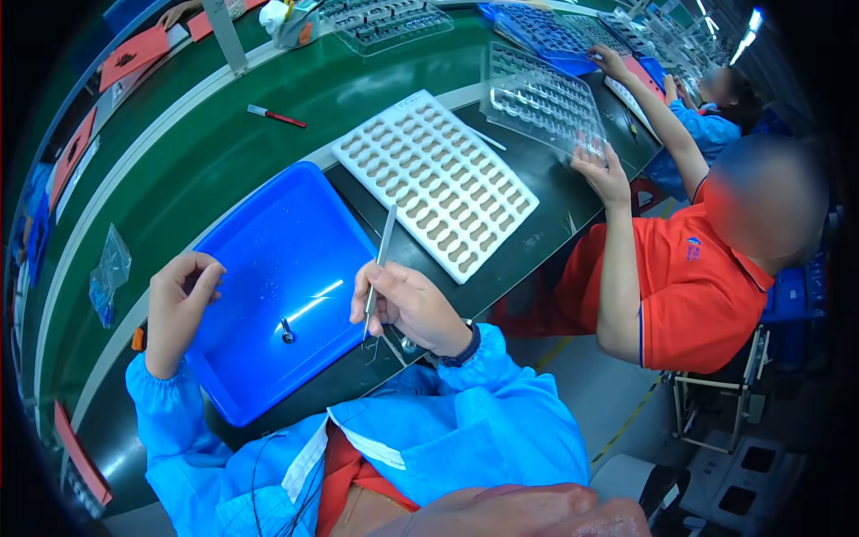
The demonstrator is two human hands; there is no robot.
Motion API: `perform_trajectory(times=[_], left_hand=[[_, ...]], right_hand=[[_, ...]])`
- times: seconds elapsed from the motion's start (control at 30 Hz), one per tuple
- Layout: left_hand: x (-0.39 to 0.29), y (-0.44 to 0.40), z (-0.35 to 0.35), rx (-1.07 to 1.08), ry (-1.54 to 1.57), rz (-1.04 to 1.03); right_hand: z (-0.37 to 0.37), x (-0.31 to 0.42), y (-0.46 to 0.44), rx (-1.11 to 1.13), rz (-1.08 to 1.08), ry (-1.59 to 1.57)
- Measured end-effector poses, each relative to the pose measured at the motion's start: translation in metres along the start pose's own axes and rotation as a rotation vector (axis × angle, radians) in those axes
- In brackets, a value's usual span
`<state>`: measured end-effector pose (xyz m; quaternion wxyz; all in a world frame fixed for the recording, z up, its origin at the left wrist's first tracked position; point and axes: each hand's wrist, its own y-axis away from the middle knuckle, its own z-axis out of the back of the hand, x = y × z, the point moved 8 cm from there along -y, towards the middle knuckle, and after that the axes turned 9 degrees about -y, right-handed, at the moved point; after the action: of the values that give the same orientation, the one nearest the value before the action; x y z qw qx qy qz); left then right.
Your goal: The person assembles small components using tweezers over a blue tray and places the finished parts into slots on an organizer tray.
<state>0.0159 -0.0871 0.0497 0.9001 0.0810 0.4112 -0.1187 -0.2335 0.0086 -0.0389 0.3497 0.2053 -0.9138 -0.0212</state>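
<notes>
From the head camera, the person's right hand [407,309] pinches a thin, silver metal stick tool [385,234] between the thumb and fingers. The tool stands tilted, with its wide end up and its thin tip pointing down under the hand. A dark band [461,351] goes around the right wrist.

The left hand [183,300] has its fingers curled in, with the thumb near the first finger. I cannot tell if it pinches something tiny. It is over the left side of a big, shiny blue plastic tray [259,259], which lies between the two hands. A small black and silver piece [286,332] lies in that tray, nearer to the right hand than to the left.

Just past the right hand is a flat white tray with rows of bone-shaped holes [497,244]. A thin red pen with a pale end [279,117] lies past the left hand, on the green table top [197,125]. To the left of the left hand is a crinkly clear plastic bag [109,276].

Well to the right of the right hand, a co-worker in a red shirt [684,277] holds a clear plastic tray with many little cups [541,106].
</notes>
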Motion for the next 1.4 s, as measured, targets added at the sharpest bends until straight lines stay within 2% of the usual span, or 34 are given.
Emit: perform_trajectory(times=[0.27, 0.83, 1.0, 1.4], left_hand=[[0.004, 0.013, -0.014, 0.047, -0.055, -0.066], [0.016, 0.034, -0.028, 0.104, -0.062, -0.002], [0.012, 0.04, -0.032, 0.112, -0.134, -0.042], [0.018, 0.047, -0.033, 0.122, -0.131, -0.023]], right_hand=[[-0.013, -0.007, -0.006, 0.027, 0.002, -0.008], [-0.02, -0.012, -0.016, -0.018, 0.024, -0.003], [-0.02, -0.012, -0.015, -0.049, 0.015, -0.006], [-0.021, -0.01, -0.013, -0.043, 0.068, 0.107]])
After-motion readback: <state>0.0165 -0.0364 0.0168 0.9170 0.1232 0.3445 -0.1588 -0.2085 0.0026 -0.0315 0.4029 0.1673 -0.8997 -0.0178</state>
